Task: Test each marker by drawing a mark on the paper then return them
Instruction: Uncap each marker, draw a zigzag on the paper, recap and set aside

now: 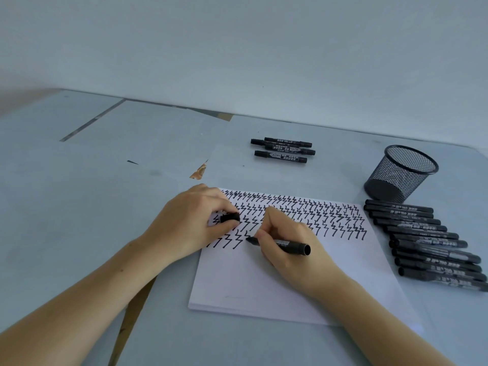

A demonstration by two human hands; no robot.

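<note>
A pale grey worktop [111,180] carries a stack of white paper [264,286], its upper part filled with rows of black zigzag test marks [330,215], while the lower part is blank. To the right of the sheet lies a long row of capped black markers [427,247], side by side, with a black mesh pen cup [401,175] standing tilted just behind them; three more markers [284,149] lie well apart at the far side. The person's left hand [190,223] rests on the paper's upper left corner, its grip closed on a black cap [230,217]. The right hand [287,241] holds the uncapped marker [280,243] in a writing grip, the tip touching the sheet at the end of the lowest, unfinished row of marks. The test appears well along, judging by the crowded rows, though which pile is already tested cannot be told. From here, a slack left hand could let the top sheet slide under the stroke and smear the line; a heel of the right hand dragged across fresh ink could smudge it; and the tested marker, returned to the wrong group, would muddle the count.
</note>
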